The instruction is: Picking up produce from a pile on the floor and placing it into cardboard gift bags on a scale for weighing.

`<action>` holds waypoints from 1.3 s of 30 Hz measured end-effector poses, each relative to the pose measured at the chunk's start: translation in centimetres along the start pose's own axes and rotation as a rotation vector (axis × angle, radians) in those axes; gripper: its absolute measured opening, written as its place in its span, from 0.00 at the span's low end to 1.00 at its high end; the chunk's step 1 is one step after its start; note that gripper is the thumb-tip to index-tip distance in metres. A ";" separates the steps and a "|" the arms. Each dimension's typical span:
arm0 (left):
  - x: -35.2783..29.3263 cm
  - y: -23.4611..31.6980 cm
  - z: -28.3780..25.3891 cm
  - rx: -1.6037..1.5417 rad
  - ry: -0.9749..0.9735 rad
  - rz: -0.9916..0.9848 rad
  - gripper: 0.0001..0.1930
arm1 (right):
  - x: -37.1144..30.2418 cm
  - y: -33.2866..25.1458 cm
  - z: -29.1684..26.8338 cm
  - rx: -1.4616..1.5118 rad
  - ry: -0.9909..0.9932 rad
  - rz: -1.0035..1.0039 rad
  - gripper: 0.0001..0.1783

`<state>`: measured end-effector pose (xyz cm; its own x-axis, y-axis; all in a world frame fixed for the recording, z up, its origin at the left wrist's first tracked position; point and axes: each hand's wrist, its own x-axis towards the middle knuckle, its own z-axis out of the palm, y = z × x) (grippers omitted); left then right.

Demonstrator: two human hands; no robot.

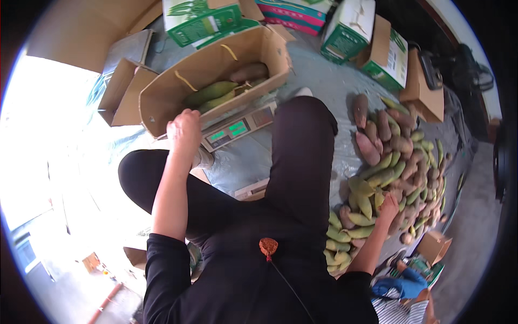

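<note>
A long open cardboard box stands on a scale with a lit green display. Inside it lie several long green vegetables and a reddish-brown one. My left hand is closed over the box's near wall at its left end. At my right lies a big heap of long green and reddish-brown vegetables; their exact kind is unclear. My right hand reaches into the heap, its fingers curled round a yellow-green vegetable that they partly hide.
Green-and-white cartons stand along the far side, with an open brown carton at the heap's far end. A smaller open box sits left of the scale. Another person in blue and stripes is at lower right.
</note>
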<state>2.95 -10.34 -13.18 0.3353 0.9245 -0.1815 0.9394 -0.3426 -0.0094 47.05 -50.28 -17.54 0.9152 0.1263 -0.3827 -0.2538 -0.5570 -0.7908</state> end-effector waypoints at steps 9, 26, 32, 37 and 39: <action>-0.8 0.0 0.3 -0.033 0.033 0.002 0.08 | -4.3 -21.5 10.5 0.102 -0.278 -0.626 0.11; -0.4 -0.3 0.1 -0.052 0.014 0.010 0.07 | -17.0 -37.2 27.5 0.283 -1.079 -0.748 0.11; -0.4 -0.4 0.4 -0.064 0.036 -0.003 0.07 | -21.6 -34.6 31.3 -0.061 -1.121 -0.882 0.09; -0.4 -0.2 0.0 -0.047 0.029 0.003 0.08 | -22.9 -32.8 34.2 -0.155 -1.234 -1.110 0.11; -0.4 -0.2 0.0 -0.036 0.021 0.004 0.08 | -24.1 -32.9 35.0 -0.130 -1.254 -1.124 0.12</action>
<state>2.65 -10.61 -13.12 0.3398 0.9267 -0.1606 0.9400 -0.3401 0.0264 22.40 -6.25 0.98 -0.1988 0.9707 0.1349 0.3882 0.2044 -0.8986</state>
